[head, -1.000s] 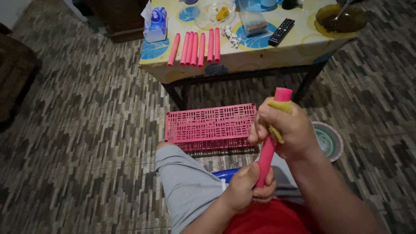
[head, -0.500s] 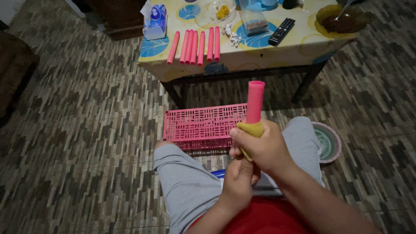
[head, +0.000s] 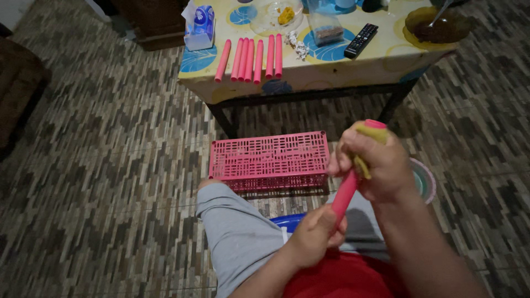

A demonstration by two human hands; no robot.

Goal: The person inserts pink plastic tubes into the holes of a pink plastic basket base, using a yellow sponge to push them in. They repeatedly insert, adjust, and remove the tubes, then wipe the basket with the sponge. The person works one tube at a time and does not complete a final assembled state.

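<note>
A pink tube (head: 346, 190) stands tilted in the lower right of the frame, above the person's lap. The left hand (head: 316, 237) is closed around its lower end. The right hand (head: 374, 160) is closed around its upper part with a yellow cloth (head: 361, 165) wrapped between palm and tube; only the tube's tip shows above that grip.

Just behind the hands, on the patterned floor (head: 110, 165), a pink slotted crate (head: 268, 160) lies at mid-frame, between the person's knee and the worktop (head: 331, 66). A round basin (head: 425, 179) sits on the floor at right, partly hidden by the right hand. A blue rim (head: 287, 221) peeks out between the grey-clad legs.

On the worktop, in the upper middle, six more pink tubes (head: 251, 55) lie side by side near the front edge. Beside them are a tissue box (head: 200, 27), a clear dish (head: 276, 16), a clear container (head: 326, 27), a remote (head: 361, 40) and a brown bowl (head: 436, 25).
</note>
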